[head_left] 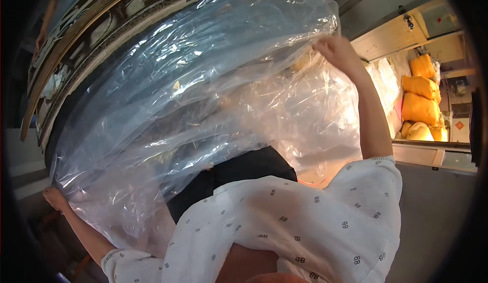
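Note:
A large clear plastic sheet [178,85] spreads across the middle of the view, wrinkled and shiny, stretched between my arms. My left hand [55,199] is closed on its edge at the lower left. Raised at the upper right, my right hand [336,52] grips the sheet's other side in closed fingers. The lower part of the plastic drapes in front of my dark trousers [254,166]. Through it, the surface behind shows only dimly.
A long frame with a wooden rail [76,26] curves along the upper left. Beyond it, at the rim, another person's arm [47,24] shows. On the right, orange bundles [421,107] are stacked in a lit area beside a pale cabinet or panel [391,36].

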